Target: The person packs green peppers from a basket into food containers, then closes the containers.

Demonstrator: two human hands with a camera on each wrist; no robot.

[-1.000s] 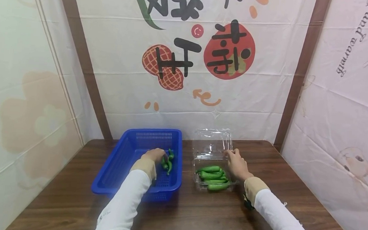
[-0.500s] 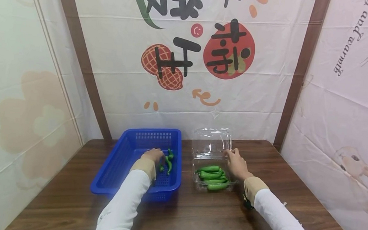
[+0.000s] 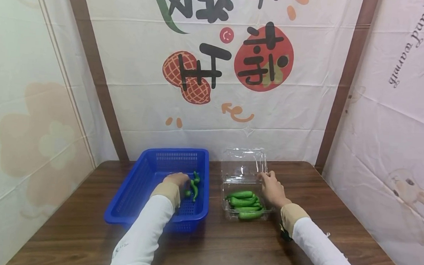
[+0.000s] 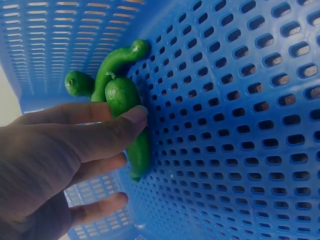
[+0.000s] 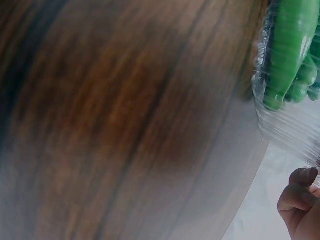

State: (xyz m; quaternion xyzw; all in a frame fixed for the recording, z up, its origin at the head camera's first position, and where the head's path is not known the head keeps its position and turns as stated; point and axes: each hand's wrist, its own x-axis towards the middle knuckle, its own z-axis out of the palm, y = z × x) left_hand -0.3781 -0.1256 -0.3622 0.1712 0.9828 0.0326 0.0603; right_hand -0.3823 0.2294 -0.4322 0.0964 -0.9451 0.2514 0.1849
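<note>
Inside the blue plastic basket (image 3: 120, 196), my left hand (image 4: 65, 150) pinches a small green cucumber (image 4: 122, 95) between thumb and fingers. A curved cucumber (image 4: 107, 70) lies just behind it, and the rounded end of another cucumber (image 4: 79, 84) shows beside that. To the basket's right stands a clear plastic clamshell box (image 3: 225, 205), its lid (image 3: 244, 165) raised at the back. Several green cucumbers (image 3: 244, 202) lie in it side by side. At the box's right side, near the hinge, my right hand (image 3: 273, 190) holds the edge with thumb and finger; the fingertips are partly hidden.
Basket and box both stand on a dark brown wooden table (image 3: 222, 248), near its back edge. Behind it hangs a white printed cloth (image 3: 144, 95), with more cloth on both sides.
My left hand has shifted slightly among the cucumbers in the basket, and the cucumber near its fingers has moved a little. The right hand and the box have stayed in place.
</note>
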